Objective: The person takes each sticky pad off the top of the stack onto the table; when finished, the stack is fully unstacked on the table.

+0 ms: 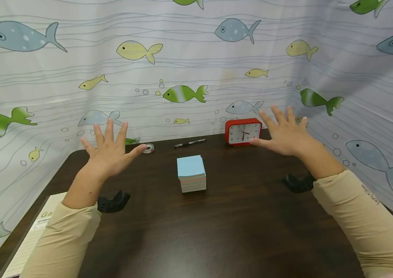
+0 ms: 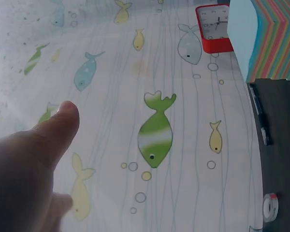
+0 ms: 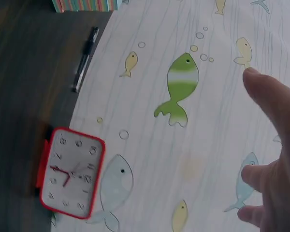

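1. Notes: one stack of coloured sticky sheets, blue on top, sits mid-tabletop, between the two raised hands and touched by neither.
2. One red clock stands at the back edge against the fish-print curtain; one pen lies to its left, and one tape roll lies further left.
3. One printed pad lies at the tabletop's near left corner, partly under the left sleeve.
4. Left hand: lifted above the tabletop, fingers straight and spread wide, holding nothing; its thumb tip points toward the tape roll.
5. Right hand: likewise lifted, fingers fanned out, holding nothing; from the head view its thumb lies just beside the clock, though contact cannot be told.
6. Both hands are well apart from each other.
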Tool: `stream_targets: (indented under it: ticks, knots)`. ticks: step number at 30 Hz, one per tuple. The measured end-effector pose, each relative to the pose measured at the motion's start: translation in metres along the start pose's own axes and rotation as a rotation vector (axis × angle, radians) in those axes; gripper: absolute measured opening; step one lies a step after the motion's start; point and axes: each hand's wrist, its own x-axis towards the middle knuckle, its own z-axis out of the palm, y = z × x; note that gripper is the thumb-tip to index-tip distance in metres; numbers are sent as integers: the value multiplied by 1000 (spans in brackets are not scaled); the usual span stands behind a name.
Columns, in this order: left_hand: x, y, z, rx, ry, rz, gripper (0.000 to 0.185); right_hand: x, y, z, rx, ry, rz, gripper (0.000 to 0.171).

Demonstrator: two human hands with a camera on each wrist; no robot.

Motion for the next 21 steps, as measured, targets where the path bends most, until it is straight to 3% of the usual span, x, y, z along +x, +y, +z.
stream_targets:
  ticks: [5,11,15,21]
  knots:
    - [2,1,7,-71,82,56,89,6,-8,17,95,105,-83,85]
    - [6,8,22,-181,87,122,84,15,-29,43,226,210,-218,62]
    - [8,12,35,-247,83,153,83,19,-47,57,300,181,-290,58]
    - [14,23,55,-348,36,218,81,31,-71,74,434,52,-372,62]
